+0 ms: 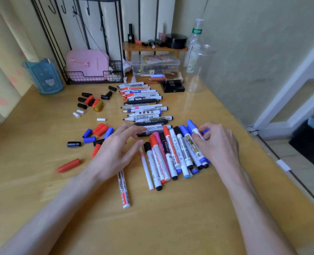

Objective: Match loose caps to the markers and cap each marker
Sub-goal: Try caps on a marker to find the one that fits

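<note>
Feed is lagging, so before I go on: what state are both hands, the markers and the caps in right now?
left hand: open, fingers spread above the table.
right hand: grips the blue-capped marker.
blue-capped marker: capped, held.
capped marker pile: capped, fanned between the hands.
uncapped marker row: uncapped, tips pointing left.
loose caps: off, scattered left of the row.
long red cap: off, on its side.

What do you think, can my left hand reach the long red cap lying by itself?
Probably yes. The left hand is open and empty, and only bare table lies between it and the long red cap.
</note>
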